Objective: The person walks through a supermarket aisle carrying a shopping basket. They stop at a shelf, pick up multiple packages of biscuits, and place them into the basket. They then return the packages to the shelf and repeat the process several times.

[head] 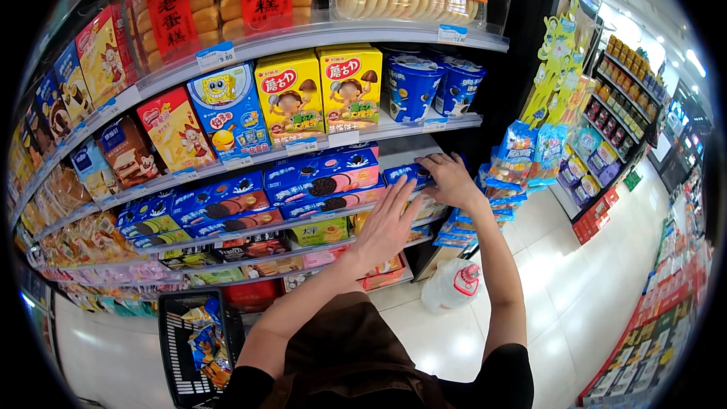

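On a store shelf at the centre right lies a blue cookie box (pixel 404 174), partly covered by my hands. My right hand (pixel 446 177) rests over its right end, fingers bent over the top; whether it grips the box cannot be told. My left hand (pixel 386 224) is held flat with the fingers stretched, its tips at the front of the same box. Left of it are stacked blue and pink cookie boxes (pixel 322 182). Above stand yellow biscuit boxes (pixel 289 96) and blue snack cups (pixel 412 88).
A black shopping basket (pixel 164 329) with snack packets stands on the floor at the lower left. A large clear plastic bottle (pixel 448 289) stands by the shelf's end. Blue snack bags (pixel 514 153) hang at the right. Shelf edges (pixel 363 28) run above my hands.
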Motion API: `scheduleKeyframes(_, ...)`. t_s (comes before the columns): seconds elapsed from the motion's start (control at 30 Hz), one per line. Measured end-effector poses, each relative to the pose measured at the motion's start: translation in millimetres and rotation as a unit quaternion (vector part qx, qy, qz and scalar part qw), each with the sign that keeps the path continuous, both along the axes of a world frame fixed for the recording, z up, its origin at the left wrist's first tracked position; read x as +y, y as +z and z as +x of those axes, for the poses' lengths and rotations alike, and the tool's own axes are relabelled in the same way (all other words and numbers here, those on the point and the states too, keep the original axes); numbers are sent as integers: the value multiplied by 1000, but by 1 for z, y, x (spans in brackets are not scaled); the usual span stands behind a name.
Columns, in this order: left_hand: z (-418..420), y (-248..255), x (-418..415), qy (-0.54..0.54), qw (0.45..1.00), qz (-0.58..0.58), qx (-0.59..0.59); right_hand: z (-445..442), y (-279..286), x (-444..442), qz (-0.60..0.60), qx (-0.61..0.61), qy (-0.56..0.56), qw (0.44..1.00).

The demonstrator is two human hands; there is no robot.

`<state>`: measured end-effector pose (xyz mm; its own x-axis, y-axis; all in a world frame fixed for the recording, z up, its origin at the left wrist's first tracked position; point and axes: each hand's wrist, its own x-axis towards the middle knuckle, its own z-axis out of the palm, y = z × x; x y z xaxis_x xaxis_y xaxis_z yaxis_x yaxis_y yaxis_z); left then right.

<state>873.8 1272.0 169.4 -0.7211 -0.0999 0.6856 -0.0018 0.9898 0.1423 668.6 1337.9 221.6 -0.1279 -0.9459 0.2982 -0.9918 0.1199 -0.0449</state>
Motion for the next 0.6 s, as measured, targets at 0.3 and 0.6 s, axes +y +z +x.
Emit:
scheduleKeyframes(0.3,-58,-4,-14,148,983,-108,-20,19,-10,24,-152,44,31,987)
scheduleKeyframes(0.6,-41,4,10,154,975,-153,55,47,-17,47,-259,67,47,962)
